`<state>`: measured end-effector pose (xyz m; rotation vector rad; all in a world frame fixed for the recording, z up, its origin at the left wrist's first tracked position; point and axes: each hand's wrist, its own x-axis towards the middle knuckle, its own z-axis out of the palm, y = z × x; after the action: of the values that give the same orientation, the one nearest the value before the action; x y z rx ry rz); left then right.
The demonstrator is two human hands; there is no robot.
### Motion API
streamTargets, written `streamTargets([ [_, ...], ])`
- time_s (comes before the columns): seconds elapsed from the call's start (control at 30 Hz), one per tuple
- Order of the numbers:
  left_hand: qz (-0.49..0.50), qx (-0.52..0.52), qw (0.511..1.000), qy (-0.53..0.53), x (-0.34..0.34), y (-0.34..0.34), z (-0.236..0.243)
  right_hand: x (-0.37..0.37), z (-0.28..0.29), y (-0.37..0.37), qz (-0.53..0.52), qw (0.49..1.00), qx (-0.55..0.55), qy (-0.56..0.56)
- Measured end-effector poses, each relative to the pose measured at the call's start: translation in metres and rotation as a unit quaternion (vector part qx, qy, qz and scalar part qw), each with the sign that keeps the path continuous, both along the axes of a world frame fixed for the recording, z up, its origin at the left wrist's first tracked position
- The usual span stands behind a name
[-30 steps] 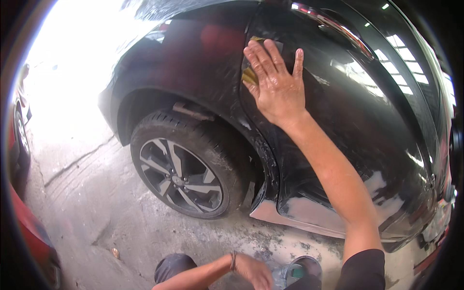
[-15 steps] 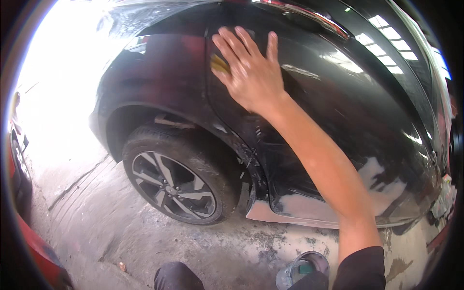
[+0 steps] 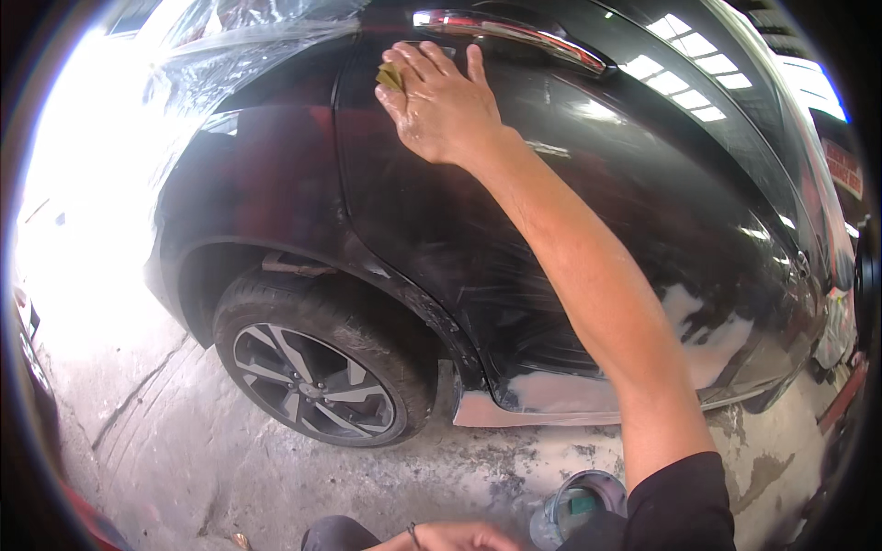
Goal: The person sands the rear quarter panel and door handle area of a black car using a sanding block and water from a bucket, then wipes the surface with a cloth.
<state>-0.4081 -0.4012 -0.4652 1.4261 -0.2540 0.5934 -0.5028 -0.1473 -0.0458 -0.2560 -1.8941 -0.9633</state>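
My right hand (image 3: 439, 110) lies spread over a yellow-olive abrasive sheet (image 3: 390, 75), holding it against the upper part of the black car door (image 3: 588, 211), below the handle (image 3: 510, 32) and beside the panel seam. Its skin looks wet. My left hand (image 3: 464, 537) is low at the bottom edge, partly cut off, its fingers too unclear to read. Near it stands a bucket (image 3: 544, 514) holding liquid and a green block (image 3: 582, 505). Pale sanded patches (image 3: 560, 390) mark the lower door.
The car's wheel (image 3: 257, 303) and arch are left of the door. Clear plastic sheeting (image 3: 230, 32) covers part of the car at upper left. Concrete floor (image 3: 156, 432) runs below, with bright glare at left and dark, partly visible objects at both edges.
My right hand has moved up and leftward in the picture as the view shifted. My left hand left the view at half a second ago and shows again at the bottom edge now.
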Motion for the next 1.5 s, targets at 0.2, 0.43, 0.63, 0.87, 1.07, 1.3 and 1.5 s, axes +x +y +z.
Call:
streamTargets([
  [0.2,0.285,-0.05,0.909,0.299,-0.01,0.017,-0.04,0.116,-0.021,0.029,-0.083,0.992,-0.04,0.086],
  [0.43,0.296,0.017,0.881,0.368,0.002,0.044,-0.1,0.003,0.0,0.01,-0.027,0.999,0.011,0.032],
  [0.63,0.415,0.107,0.767,0.479,-0.043,0.03,-0.091,0.176,-0.054,0.073,-0.089,0.985,-0.082,0.124],
  [0.87,0.349,0.091,0.824,0.436,0.004,0.057,-0.103,0.056,-0.043,0.003,0.05,0.988,0.055,0.134],
  [1.07,0.385,0.117,0.759,0.511,-0.04,0.04,-0.118,0.203,-0.119,0.07,-0.126,0.975,-0.036,0.18],
  [1.3,0.449,0.15,0.709,0.523,-0.03,0.041,-0.107,0.137,-0.144,0.031,-0.051,0.979,-0.07,0.187],
  [1.5,0.374,0.196,0.682,0.597,-0.028,0.037,-0.118,0.124,-0.169,0.006,-0.035,0.998,-0.031,0.041],
])
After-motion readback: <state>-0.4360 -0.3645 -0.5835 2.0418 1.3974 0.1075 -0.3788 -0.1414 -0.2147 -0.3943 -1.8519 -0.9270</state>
